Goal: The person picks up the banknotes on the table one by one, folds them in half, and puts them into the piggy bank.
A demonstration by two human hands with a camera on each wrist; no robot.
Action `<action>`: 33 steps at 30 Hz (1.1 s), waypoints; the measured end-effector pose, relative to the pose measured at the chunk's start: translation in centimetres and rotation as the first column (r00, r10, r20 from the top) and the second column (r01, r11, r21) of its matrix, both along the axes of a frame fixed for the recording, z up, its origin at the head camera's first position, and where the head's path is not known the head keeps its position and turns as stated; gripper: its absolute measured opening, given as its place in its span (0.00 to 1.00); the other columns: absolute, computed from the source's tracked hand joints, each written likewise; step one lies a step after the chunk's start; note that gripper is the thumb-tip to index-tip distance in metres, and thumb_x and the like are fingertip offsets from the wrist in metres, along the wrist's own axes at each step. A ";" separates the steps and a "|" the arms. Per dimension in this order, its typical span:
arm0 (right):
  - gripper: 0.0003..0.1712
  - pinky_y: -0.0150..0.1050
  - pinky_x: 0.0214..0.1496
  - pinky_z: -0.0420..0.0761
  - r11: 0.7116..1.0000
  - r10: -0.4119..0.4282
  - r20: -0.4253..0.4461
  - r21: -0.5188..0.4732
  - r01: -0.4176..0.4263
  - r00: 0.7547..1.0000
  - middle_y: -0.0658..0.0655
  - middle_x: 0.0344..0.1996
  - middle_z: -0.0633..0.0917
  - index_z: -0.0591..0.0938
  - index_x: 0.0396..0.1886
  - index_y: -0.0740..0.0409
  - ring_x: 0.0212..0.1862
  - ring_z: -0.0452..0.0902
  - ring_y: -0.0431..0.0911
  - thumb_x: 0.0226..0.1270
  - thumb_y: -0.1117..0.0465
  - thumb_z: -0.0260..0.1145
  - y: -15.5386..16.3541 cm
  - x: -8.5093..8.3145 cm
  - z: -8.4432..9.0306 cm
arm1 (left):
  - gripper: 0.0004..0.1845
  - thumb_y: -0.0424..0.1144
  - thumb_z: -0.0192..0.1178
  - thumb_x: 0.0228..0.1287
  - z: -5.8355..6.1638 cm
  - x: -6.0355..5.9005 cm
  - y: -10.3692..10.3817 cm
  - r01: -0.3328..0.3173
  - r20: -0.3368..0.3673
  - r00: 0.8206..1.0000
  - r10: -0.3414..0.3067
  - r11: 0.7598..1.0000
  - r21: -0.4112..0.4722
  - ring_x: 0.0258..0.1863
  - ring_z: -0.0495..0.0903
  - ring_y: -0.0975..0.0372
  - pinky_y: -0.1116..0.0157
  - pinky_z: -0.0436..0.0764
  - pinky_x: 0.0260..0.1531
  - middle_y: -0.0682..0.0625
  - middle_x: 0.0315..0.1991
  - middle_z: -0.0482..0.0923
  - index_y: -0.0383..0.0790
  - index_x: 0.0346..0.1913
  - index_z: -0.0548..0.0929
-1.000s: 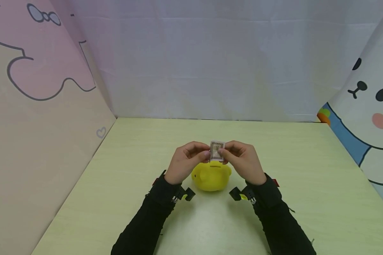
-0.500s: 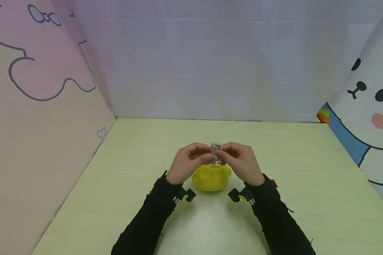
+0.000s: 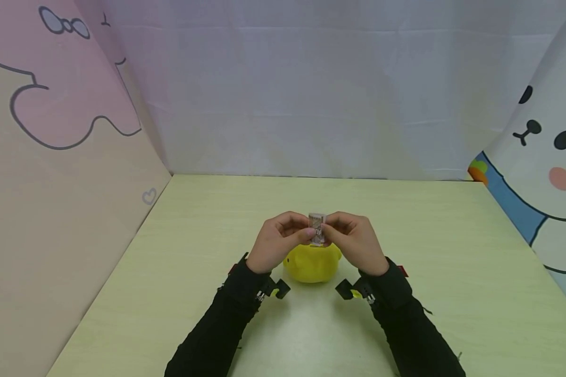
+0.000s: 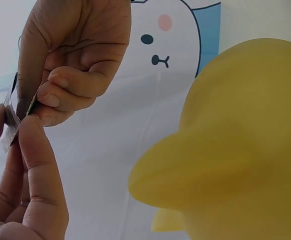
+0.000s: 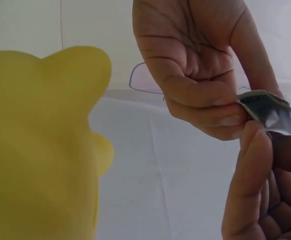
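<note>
A small folded banknote (image 3: 317,226) is held upright between both hands, just above and behind a yellow piggy bank (image 3: 311,265). My left hand (image 3: 282,240) pinches its left side between thumb and fingers. On the other side, the right hand (image 3: 356,242) pinches its right edge in the same way. Seen from the right wrist, the banknote (image 5: 273,111) is bent, with its edge curving between the fingertips. The piggy bank stands on the table with its head to the left, and the hands and banknote hide part of its top.
The pale wooden table (image 3: 207,220) spreads around the piggy bank. A white curtain (image 3: 311,94) hangs along its back edge. Printed cartoon panels stand at the left (image 3: 66,209) and right (image 3: 542,173) sides. Black sleeves and wrist-worn cameras (image 3: 275,288) are near the piggy bank.
The banknote has been folded narrower, and its visible face has changed. The hands have moved slightly closer together and a little lower. The piggy bank has stayed in place.
</note>
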State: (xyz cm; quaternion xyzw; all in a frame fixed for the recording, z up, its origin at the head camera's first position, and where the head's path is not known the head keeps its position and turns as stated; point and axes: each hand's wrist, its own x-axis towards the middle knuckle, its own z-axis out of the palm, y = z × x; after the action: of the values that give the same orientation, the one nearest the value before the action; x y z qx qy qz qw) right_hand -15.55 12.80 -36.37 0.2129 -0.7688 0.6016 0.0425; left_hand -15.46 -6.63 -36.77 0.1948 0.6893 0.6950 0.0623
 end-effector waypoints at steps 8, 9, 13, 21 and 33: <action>0.07 0.30 0.34 0.84 1.000 -0.002 0.018 0.013 0.002 1.000 0.68 0.35 0.85 0.84 0.40 0.71 0.27 0.79 0.39 0.68 0.71 0.62 -0.1 0.0 0.0 | 0.09 0.30 0.61 0.66 0.0 -0.2 0.0 -0.032 0.004 0.999 0.032 0.999 -0.040 0.32 0.81 0.67 0.70 0.83 0.38 0.47 0.39 0.82 0.28 0.47 0.80; 0.07 0.30 0.34 0.84 1.000 -0.004 0.021 0.016 0.004 1.000 0.68 0.35 0.85 0.84 0.40 0.71 0.27 0.79 0.39 0.68 0.71 0.62 -0.1 -0.1 0.0 | 0.09 0.30 0.62 0.66 0.0 -0.2 0.1 -0.036 0.004 0.999 0.037 0.998 -0.046 0.32 0.81 0.67 0.71 0.83 0.38 0.47 0.38 0.82 0.28 0.46 0.81; 0.07 0.31 0.34 0.84 1.000 -0.009 0.026 0.024 0.008 1.000 0.67 0.35 0.85 0.84 0.40 0.70 0.27 0.78 0.40 0.68 0.70 0.63 -0.1 -0.2 0.0 | 0.09 0.30 0.62 0.66 0.0 -0.2 0.1 -0.045 -0.001 0.999 0.045 0.998 -0.052 0.31 0.80 0.67 0.70 0.82 0.37 0.42 0.39 0.82 0.28 0.46 0.81; 0.08 0.31 0.34 0.84 1.000 -0.007 0.030 0.023 0.007 1.000 0.68 0.36 0.86 0.84 0.42 0.70 0.27 0.78 0.40 0.68 0.70 0.63 0.0 -0.3 0.0 | 0.09 0.29 0.61 0.66 0.0 -0.3 -0.1 -0.034 0.012 0.999 0.035 0.999 -0.033 0.31 0.82 0.67 0.70 0.84 0.38 0.45 0.39 0.82 0.27 0.46 0.81; 0.12 0.32 0.37 0.85 1.000 0.020 0.023 0.014 -0.021 1.000 0.68 0.39 0.86 0.84 0.48 0.69 0.30 0.81 0.39 0.70 0.68 0.62 0.3 -0.3 0.2 | 0.08 0.28 0.62 0.65 -0.2 -0.5 -0.1 -0.054 0.030 0.998 0.055 0.998 -0.033 0.32 0.83 0.66 0.68 0.85 0.39 0.42 0.40 0.82 0.27 0.45 0.81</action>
State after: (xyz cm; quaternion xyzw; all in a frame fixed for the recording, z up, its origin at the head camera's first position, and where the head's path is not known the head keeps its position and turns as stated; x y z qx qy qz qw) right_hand -15.81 13.11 -36.19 0.2141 -0.7711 0.5990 0.0260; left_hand -15.94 -6.71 -36.93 0.1639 0.7046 0.6881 0.0572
